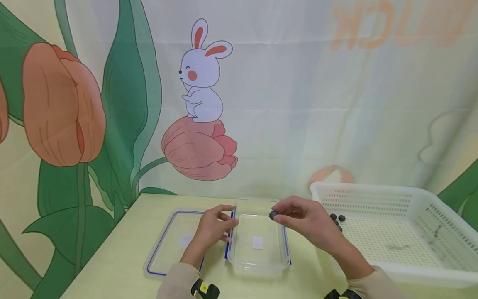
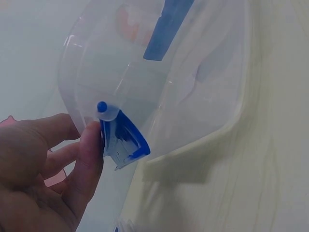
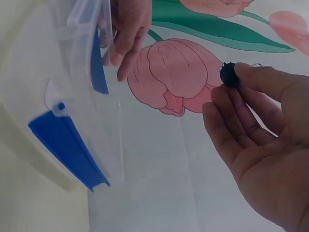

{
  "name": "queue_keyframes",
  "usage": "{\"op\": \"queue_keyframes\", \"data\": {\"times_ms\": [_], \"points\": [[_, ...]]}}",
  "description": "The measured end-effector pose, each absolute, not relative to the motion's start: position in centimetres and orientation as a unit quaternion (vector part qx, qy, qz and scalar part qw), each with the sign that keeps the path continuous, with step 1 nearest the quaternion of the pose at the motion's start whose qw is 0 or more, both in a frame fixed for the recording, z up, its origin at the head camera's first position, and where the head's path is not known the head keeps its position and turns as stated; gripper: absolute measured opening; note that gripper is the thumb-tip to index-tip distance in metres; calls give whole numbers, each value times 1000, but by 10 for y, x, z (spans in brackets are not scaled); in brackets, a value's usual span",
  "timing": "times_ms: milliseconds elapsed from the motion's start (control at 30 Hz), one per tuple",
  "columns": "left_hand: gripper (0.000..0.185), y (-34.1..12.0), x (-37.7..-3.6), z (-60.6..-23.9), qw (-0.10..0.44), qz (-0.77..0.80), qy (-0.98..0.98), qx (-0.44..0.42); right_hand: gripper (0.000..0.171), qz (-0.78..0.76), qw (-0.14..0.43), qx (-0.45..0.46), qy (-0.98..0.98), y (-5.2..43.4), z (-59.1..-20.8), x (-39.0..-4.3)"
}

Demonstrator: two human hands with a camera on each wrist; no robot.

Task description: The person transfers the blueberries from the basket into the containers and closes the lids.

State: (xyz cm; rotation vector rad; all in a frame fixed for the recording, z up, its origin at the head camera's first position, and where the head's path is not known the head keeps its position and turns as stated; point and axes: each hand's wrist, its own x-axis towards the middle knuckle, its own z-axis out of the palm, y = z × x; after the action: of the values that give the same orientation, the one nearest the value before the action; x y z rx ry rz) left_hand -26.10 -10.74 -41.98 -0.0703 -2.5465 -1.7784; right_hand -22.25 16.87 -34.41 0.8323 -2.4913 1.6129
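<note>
A clear plastic container with blue clips stands on the pale yellow table, with only a white label on its floor. My right hand hovers over its far right side and pinches a small dark blueberry at the fingertips. My left hand holds the container's left wall, thumb pressed beside the blue clip. The container's clear lid with a blue seal lies flat to the left, partly under my left wrist.
A white perforated basket stands at the right with a few dark berries in its near-left corner. A printed curtain with a rabbit and tulips hangs right behind the table. The table's left edge runs close to the lid.
</note>
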Motion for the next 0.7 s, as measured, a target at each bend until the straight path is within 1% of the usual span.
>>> {"op": "queue_keyframes", "data": {"times_ms": [367, 700], "points": [[52, -107, -262, -421, 21, -568, -823, -19, 16, 523, 20, 303, -796, 144, -368, -222], [52, -107, -262, -420, 16, -561, -827, -17, 12, 514, -32, 299, -803, 125, -397, -223]]}}
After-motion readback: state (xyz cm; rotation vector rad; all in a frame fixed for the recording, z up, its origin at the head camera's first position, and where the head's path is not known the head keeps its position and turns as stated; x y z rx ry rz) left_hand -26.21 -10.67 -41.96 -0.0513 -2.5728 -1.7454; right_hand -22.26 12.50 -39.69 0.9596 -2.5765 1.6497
